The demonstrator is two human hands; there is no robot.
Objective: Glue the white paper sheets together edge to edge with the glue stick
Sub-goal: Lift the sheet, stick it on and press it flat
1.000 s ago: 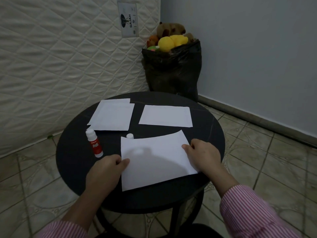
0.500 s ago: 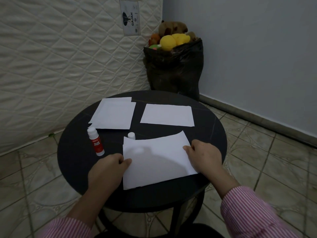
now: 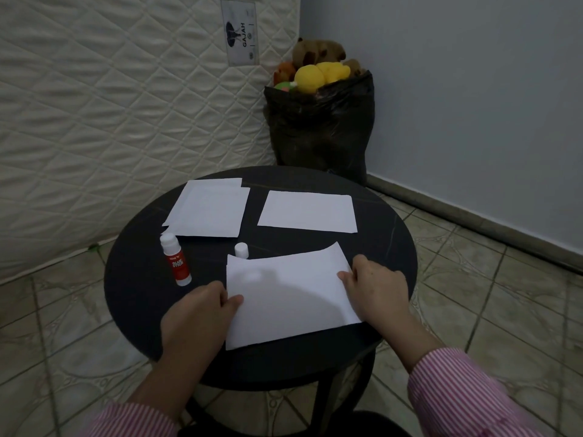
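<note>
Big quilted mattress (image 3: 110, 105) leaning on the wall, black bag (image 3: 321, 127) of plush toys in the corner, and a round black table (image 3: 135, 279) in front of the person. Closest white sheet (image 3: 284, 298) lies near the table's front edge, far right corner curling up. Left hand (image 3: 195, 316) pinches its left edge, thumb on top, and right hand (image 3: 375, 288) presses on the right edge, fingers bunched together. Two more sheets further back: a stacked pair (image 3: 211, 212) on the left, a single one (image 3: 309, 211) on the right. Glue stick (image 3: 175, 259) lies uncapped left of the near sheet, its white cap (image 3: 241, 250) standing just beside the sheet's far left corner.
</note>
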